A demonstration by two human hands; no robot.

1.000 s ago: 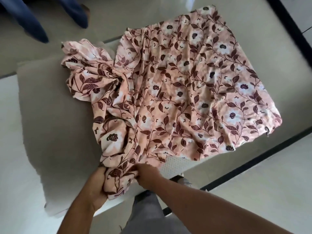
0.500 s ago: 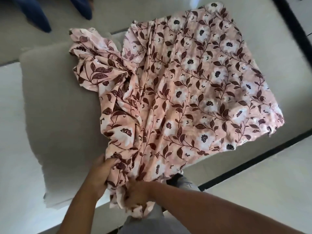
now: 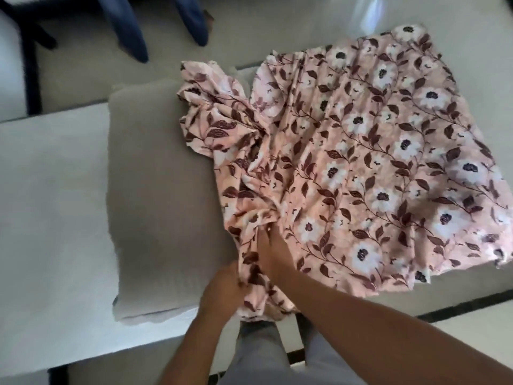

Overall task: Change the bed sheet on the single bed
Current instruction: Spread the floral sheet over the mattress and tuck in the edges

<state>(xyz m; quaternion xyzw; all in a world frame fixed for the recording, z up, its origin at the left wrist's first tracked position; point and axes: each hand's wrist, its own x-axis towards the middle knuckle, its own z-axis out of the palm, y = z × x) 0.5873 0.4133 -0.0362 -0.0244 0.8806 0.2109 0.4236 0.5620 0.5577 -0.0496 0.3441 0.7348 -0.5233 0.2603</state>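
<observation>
- The bed [image 3: 55, 207] runs left to right across the view, its left part bare.
- The floral sheet [image 3: 374, 151] covers the bed's right part and lies up and to the right of both hands, bunched along its left edge.
- A grey pillow [image 3: 155, 207] sits just left of that bunched edge.
- The right hand [image 3: 270, 245] reaches further in, its fingers buried in a gathered fold.
- The left hand [image 3: 222, 287] grips the hanging near edge.
- No containers are visible.
</observation>
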